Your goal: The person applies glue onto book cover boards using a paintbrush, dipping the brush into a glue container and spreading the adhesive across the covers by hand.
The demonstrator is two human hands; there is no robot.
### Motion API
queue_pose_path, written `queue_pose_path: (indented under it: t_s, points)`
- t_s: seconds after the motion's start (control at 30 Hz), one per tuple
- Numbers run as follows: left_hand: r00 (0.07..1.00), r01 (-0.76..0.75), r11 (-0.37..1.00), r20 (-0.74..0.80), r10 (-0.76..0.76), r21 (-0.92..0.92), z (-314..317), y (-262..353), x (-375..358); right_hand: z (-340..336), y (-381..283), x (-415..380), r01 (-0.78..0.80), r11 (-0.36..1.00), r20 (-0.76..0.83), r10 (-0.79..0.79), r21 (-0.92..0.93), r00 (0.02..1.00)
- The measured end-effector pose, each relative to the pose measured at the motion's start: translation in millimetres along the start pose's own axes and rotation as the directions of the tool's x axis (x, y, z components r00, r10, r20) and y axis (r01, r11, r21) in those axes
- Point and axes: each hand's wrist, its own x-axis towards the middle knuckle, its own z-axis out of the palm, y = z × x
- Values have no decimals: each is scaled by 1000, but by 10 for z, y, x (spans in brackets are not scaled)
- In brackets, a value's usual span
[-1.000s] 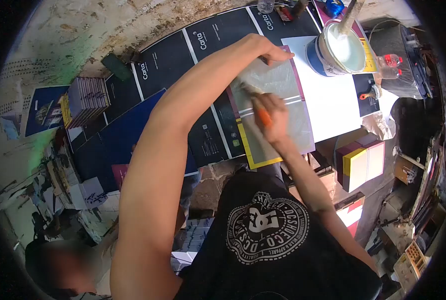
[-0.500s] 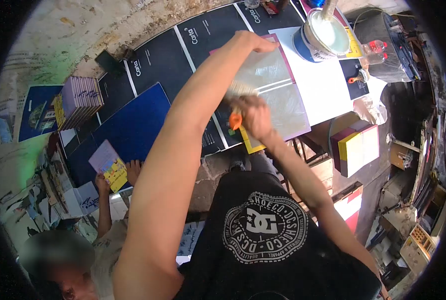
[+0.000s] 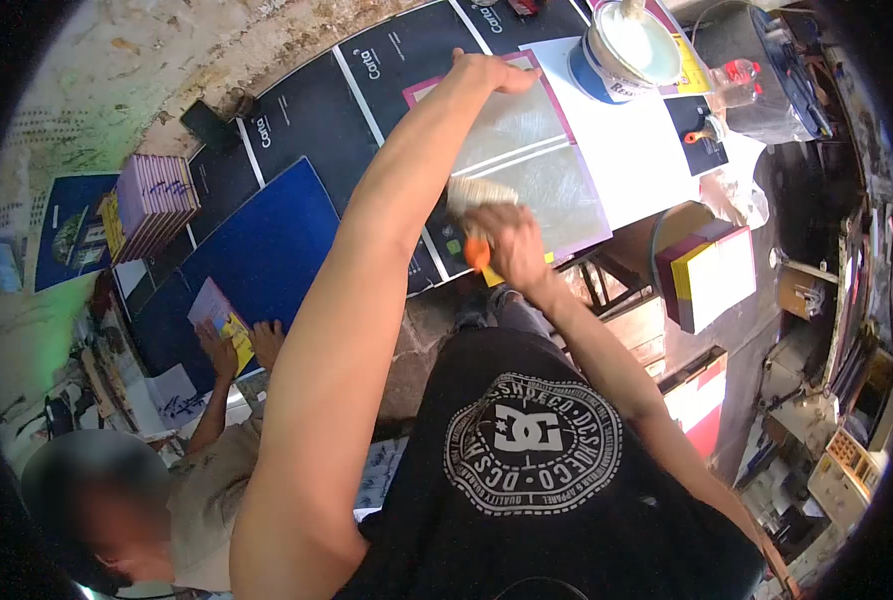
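My left hand rests with fingers stretched out at the far edge of a pink-bordered cover sheet. Two grey boards lie on that sheet, split by white strips, and their surface looks wet and shiny. In my right hand is a wide paste brush, gripped by its orange-ended handle. Its pale bristles are at the near left edge of the sheet, partly behind my left forearm. Past the sheet, a bucket of white paste stands on white paper, with a handle sticking up from it.
A smaller brush lies on a black card at the right. Stacked books stand at the far left, and more on the right. Beside me a co-worker's hands press a booklet on a blue board.
My right hand and the brush have shifted slightly toward me along the sheet's left side. My left hand stays at the far edge. The co-worker's hand has moved onto the booklet.
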Motion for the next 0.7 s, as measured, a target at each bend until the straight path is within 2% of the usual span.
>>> queue_pose_path:
  t_s: [0.13,0.2,0.3,0.33,0.43,0.5,0.57,0.67,0.7]
  points:
    - [1000,-6,999,-12,5,-45,-14,-22,0,-280,-101,-358,44,996,63,-50,79,997]
    - [1000,1,996,-9,-2,-86,21,-75,120,-494,63,-68,114,993,-137,-115,-13,984]
    - [996,-15,971,78,34,-241,0,-118,103,-595,438,610,-103,983,-228,67,-151,971]
    - [993,-13,958,107,46,-288,-19,-149,88,-456,601,787,-107,983,-310,55,-151,949]
    - [982,-8,922,172,81,-387,-48,-178,238,87,595,793,-130,984,-264,93,-126,960]
    - [976,12,920,205,75,-392,43,-235,550,283,256,460,-17,998,-181,7,-56,983]
    - [976,-3,927,199,83,-374,8,-192,460,57,-142,85,69,997,-20,-68,44,997]
    - [989,-13,946,133,59,-324,16,-244,318,-355,-190,-201,20,959,152,-65,284,986]
    - [992,14,954,125,24,-299,33,-277,333,-465,-167,-176,14,976,98,-36,216,995]
